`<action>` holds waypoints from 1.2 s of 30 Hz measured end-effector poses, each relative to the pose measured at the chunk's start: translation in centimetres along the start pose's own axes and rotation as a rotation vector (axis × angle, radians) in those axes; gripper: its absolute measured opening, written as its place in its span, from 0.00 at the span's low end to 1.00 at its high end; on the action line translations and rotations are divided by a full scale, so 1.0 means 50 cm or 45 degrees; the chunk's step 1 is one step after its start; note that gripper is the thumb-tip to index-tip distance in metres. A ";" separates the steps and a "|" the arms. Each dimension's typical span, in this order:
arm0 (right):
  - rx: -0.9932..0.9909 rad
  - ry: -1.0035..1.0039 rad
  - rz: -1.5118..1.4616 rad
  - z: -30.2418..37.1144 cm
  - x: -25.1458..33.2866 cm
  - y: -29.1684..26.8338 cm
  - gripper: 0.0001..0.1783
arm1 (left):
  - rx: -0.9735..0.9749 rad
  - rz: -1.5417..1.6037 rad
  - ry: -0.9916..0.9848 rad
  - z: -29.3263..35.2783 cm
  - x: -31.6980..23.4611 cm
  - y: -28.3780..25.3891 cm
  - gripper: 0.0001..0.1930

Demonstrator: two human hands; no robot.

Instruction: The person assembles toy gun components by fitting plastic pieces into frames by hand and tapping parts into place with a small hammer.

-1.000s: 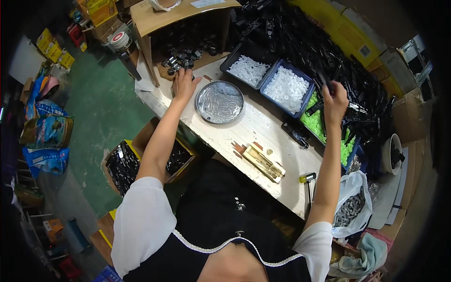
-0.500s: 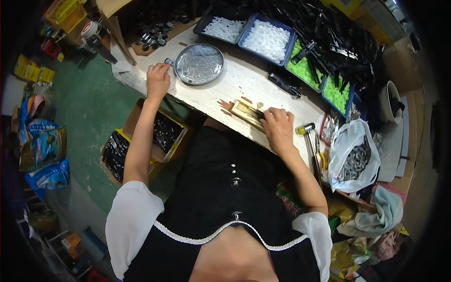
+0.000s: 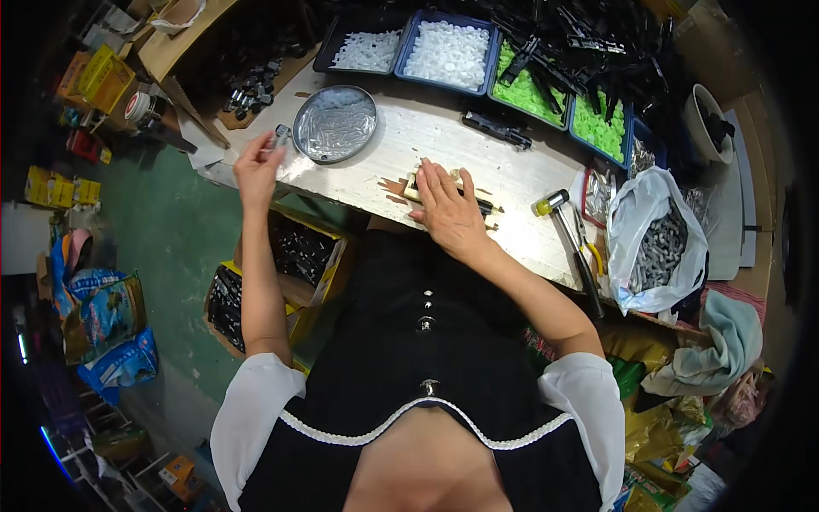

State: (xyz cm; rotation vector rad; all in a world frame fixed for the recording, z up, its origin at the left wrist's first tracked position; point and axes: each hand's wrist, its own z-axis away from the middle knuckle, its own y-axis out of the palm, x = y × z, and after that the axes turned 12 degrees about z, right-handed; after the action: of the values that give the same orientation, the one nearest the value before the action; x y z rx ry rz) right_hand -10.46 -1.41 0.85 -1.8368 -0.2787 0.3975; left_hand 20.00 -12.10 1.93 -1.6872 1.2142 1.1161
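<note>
My left hand (image 3: 256,175) is at the bench's left edge, its fingers closed and slightly blurred. A small shiny metal part (image 3: 282,131) shows at the fingertips, beside a round metal tray (image 3: 334,125) with many thin silvery pieces. My right hand (image 3: 450,205) lies flat, fingers stretched, over a cream-coloured block fixture (image 3: 411,186) near the bench's front edge. A dark elongated part (image 3: 486,207) sticks out from under the palm along the fixture. The hand hides most of both.
Bins of white pieces (image 3: 447,56) and green pieces (image 3: 600,125) line the back, under piled black parts. A black assembly (image 3: 496,130) lies before them. At right are a hammer (image 3: 570,239), yellow-handled pliers (image 3: 590,247) and a white bag (image 3: 631,273) of grey parts.
My right hand has moved left and now lies flat across the fixture instead of gripping its right end. My left hand has drawn the metal part slightly nearer. The view has shifted a little.
</note>
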 end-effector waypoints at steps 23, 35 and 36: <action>-0.514 0.477 -0.819 0.056 -0.056 0.005 0.05 | 1.114 0.248 -0.403 0.114 -0.056 0.276 0.06; -0.491 0.522 -0.765 0.045 -0.058 0.000 0.04 | 0.915 0.535 -0.567 0.128 -0.038 0.284 0.03; -0.502 0.516 -0.759 0.044 -0.066 -0.002 0.04 | 0.910 0.539 -0.700 0.125 -0.045 0.286 0.04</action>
State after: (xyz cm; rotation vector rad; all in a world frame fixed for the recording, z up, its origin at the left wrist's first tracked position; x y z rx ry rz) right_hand -14.38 -0.72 0.80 -2.0510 -0.6295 -0.4692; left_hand 4.54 -9.37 0.76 -0.5523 1.3954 1.0970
